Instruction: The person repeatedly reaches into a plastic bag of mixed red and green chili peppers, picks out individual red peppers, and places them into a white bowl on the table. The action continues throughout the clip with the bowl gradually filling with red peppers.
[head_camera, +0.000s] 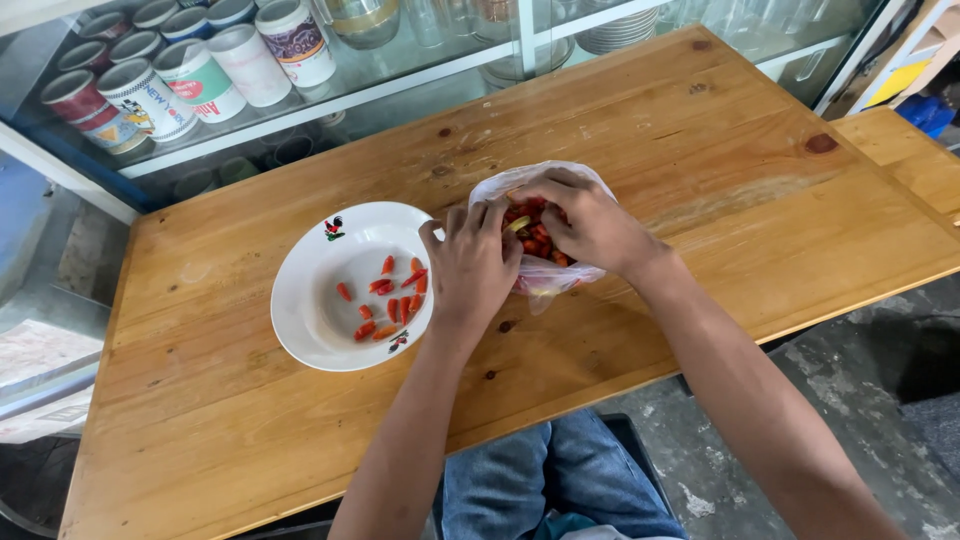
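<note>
While both hands work at the mouth of the clear plastic bag (545, 272) of red chillies (530, 232) near the middle of the tabletop (700, 130), the left hand (472, 268) is curled over the bag's near rim and the right hand (590, 222) has its fingers pressed down among the chillies, though what they pinch is hidden. Holding the rim steady would likely stop the chillies spilling. The white bowl (305, 290) of chillies sits just beside the left hand, with bare wood on all sides and the front edge nearest.
</note>
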